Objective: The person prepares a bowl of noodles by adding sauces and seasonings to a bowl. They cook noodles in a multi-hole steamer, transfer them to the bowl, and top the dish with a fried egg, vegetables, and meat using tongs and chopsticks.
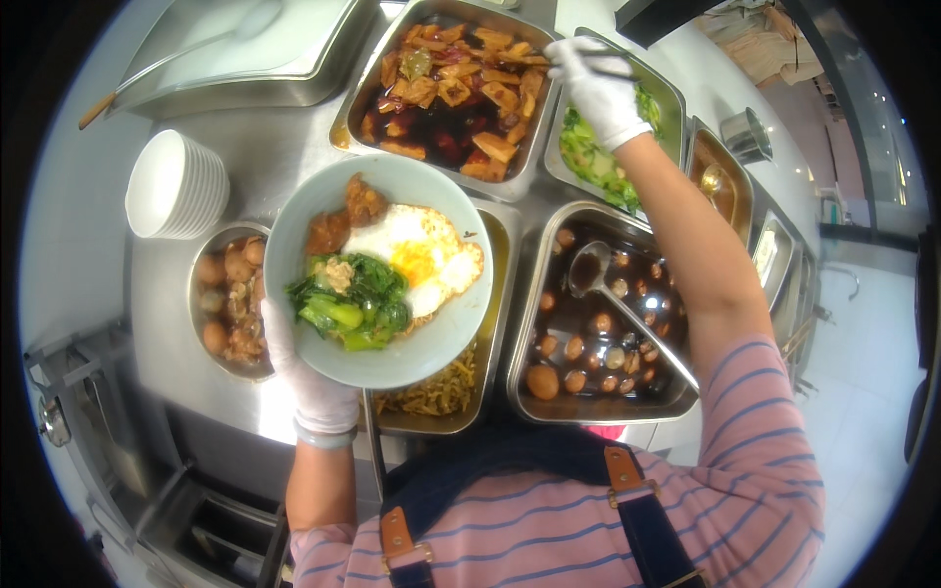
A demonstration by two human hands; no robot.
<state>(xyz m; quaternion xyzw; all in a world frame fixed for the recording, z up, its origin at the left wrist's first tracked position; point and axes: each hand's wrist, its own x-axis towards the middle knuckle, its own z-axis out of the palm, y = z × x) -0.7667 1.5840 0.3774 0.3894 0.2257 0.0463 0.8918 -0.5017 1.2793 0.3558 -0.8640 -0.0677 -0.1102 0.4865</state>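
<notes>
My gloved left hand [316,389] grips a pale blue-green bowl [456,353] by its lower left side. In the bowl lie a fried egg [419,253], cooked leafy greens [360,298] with a dab of minced topping, and brown pieces of food [345,217]. My right hand [595,88], also gloved, holds dark tongs or chopsticks [606,53]; which of the two I cannot tell. Their tips reach the right edge of a steel pan [500,189] of braised tofu pieces [441,81] in dark broth. Below my right hand is a tray of green vegetables [588,151].
A deep pan [518,367] holds eggs in dark broth and a ladle [588,268]. Shredded pickled vegetables [434,389] fill a pan partly beneath the bowl. At left are stacked white bowls [180,184], a round egg pot [228,294] and a lidded container [242,95]. A person [764,37] stands beyond.
</notes>
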